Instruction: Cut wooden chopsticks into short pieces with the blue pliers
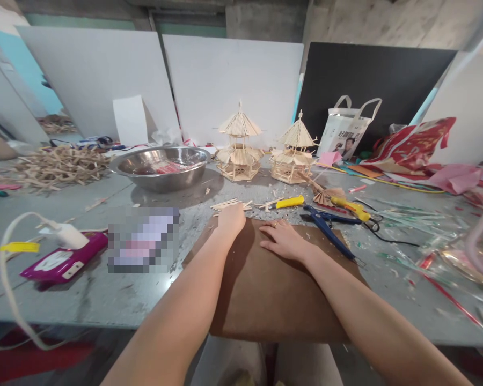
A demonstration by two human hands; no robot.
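Note:
A brown board (pixel 265 289) lies on the grey table in front of me. My left hand (pixel 230 219) reaches to the board's far edge, fingers curled down beside a small bunch of thin wooden sticks (pixel 229 204); what it grips, if anything, is hidden. My right hand (pixel 284 239) rests flat on the board, fingers stretched out, holding nothing. Two small stick-built pavilion models (pixel 239 143) (pixel 294 153) stand behind.
A steel bowl (pixel 161 167) sits at back left, beside a heap of wood sticks (pixel 60 166). A yellow-handled knife (pixel 288 202), blue glue gun (pixel 328 225) and yellow tool (pixel 350 207) lie right of the board. A pink packet (pixel 64 261), white charger cable (pixel 8 268), bags and plastic scraps (pixel 418 236).

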